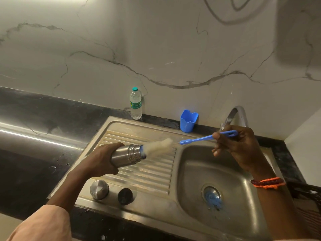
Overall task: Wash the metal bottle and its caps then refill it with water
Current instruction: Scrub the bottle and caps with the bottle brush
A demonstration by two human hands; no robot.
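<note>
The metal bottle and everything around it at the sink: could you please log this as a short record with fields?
left hand: left hand grips the metal bottle, held sideways over the draining board
right hand: right hand pinches the blue bottle brush
brush: bristles at the bottle's open mouth
caps: steel cap and black cap on the sink's front edge, apart
basin: blue strainer in the drain
counter: plastic water bottle, blue cup
tap: tap, no water visibly running

Two caps (pixel 99 189) on drainboard (pixel 156 173) left of basin (pixel 231 173); holder (pixel 188 121), plastic bottle (pixel 135 103) behind.
</note>
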